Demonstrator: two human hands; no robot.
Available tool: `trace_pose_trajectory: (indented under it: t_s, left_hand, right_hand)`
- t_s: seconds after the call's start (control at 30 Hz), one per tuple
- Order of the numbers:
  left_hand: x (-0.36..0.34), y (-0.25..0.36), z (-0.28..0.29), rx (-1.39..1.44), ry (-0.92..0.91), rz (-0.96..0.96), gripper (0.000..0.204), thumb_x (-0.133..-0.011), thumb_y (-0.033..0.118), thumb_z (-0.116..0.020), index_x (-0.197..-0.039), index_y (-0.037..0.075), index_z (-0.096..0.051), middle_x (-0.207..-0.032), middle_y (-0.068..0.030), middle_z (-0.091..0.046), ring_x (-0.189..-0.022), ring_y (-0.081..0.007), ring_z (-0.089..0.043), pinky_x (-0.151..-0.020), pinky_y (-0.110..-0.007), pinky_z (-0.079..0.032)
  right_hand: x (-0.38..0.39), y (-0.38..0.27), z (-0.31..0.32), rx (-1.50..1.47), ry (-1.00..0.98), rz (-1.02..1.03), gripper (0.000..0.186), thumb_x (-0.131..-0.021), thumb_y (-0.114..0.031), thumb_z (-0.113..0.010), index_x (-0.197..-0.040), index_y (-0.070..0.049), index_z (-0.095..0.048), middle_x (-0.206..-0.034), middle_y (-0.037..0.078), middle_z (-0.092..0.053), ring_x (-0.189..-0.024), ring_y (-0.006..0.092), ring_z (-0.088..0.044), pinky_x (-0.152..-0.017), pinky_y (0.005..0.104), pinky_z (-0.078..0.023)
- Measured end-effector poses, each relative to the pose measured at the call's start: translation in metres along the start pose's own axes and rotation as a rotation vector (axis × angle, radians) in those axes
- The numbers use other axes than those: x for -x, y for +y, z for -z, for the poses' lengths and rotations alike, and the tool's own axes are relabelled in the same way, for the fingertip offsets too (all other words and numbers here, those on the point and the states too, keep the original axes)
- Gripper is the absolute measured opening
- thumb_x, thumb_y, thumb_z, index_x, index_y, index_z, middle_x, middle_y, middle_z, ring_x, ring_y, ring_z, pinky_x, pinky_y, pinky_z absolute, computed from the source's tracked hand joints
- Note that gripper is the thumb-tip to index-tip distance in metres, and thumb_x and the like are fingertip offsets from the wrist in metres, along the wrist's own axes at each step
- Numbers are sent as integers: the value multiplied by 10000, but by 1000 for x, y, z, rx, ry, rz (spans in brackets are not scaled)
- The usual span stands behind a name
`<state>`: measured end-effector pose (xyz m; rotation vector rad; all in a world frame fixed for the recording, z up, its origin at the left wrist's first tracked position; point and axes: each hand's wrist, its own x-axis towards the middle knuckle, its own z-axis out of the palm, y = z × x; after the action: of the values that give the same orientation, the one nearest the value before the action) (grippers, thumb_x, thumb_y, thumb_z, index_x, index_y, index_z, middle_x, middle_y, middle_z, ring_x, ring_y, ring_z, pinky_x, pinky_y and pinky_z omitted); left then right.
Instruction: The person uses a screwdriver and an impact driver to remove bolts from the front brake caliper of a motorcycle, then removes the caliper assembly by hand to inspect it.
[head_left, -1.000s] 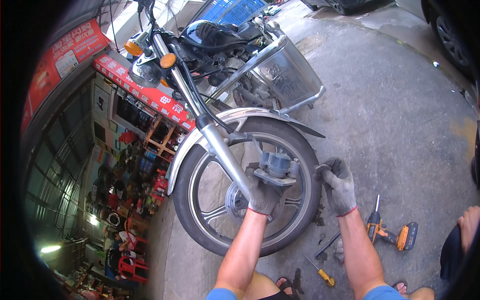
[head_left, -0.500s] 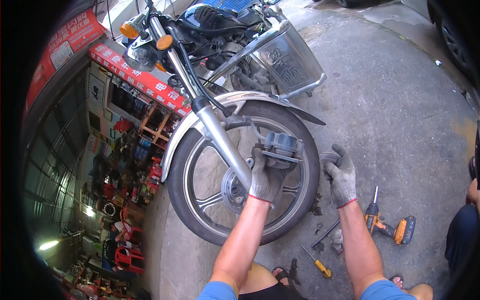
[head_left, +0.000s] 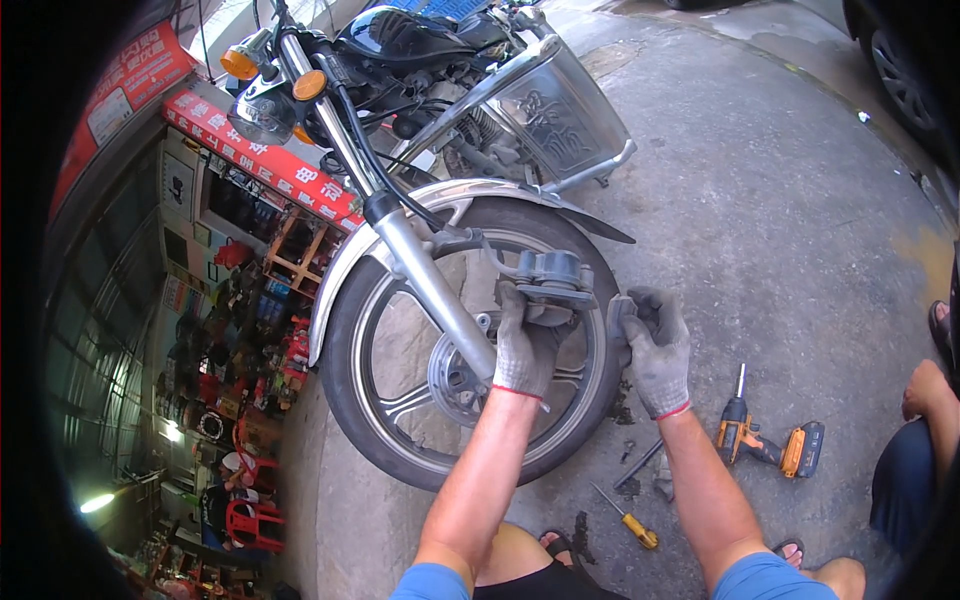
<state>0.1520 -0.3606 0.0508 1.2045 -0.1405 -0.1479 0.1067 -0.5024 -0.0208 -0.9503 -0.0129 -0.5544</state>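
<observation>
A grey brake caliper (head_left: 553, 275) with a hose running to it hangs in front of the motorcycle's front wheel (head_left: 345, 430). My left hand (head_left: 525, 345), in a grey work glove, grips it from below with the thumb up along its side. To the right of the tyre, my gloved right hand (head_left: 657, 350) pinches a small dark flat piece, which looks like a brake pad (head_left: 619, 322). That piece is apart from the caliper. The brake disc (head_left: 452, 385) at the wheel hub is partly hidden by the fork leg (head_left: 440, 290).
On the concrete right of my legs lie a yellow-handled screwdriver (head_left: 638, 530), a dark bar (head_left: 640, 463) and an orange-black cordless impact wrench (head_left: 740, 435). Another person's leg (head_left: 905, 470) is at the right edge. A cluttered workshop with red chairs (head_left: 255, 525) opens on the left.
My right hand has moved left toward the caliper and turned, so the dark flat piece now shows between its fingers. The left hand still holds the caliper. The whole view has shifted slightly.
</observation>
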Motion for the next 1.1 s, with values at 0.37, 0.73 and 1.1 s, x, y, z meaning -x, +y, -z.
trace_pose_trajectory:
  t_s: [0.37, 0.73, 1.1]
  left_hand:
    - [0, -1, -18, -25, 65, -24, 712, -891, 669, -477, -1366, 139, -456, -1335, -94, -544, -1216, -270, -528, -993, -468, -443]
    - [-4, -5, -31, 165, -6, -64, 760, -892, 643, -490, -1370, 55, -435, -1322, -155, -539, -1205, -317, -532, -1026, -476, -432]
    - [1, -7, -36, 273, 27, -74, 610, -943, 585, -473, -1201, 38, -555, -1123, -134, -625, -1038, -264, -584, -973, -421, -456]
  right_hand:
    - [-1, 5, -20, 111, 93, 224, 190, -795, 99, -613, -955, -3, -622, -897, 95, -617, -827, 173, -626, -737, 297, -505]
    - [-14, 8, -43, 190, 212, 306, 206, -728, 103, -673, -876, -33, -628, -836, 112, -612, -763, 242, -627, -684, 335, -500]
    - [-13, 13, -50, 293, 235, 378, 150, -755, 67, -662, -850, -44, -631, -831, 112, -612, -764, 284, -626, -681, 359, -495]
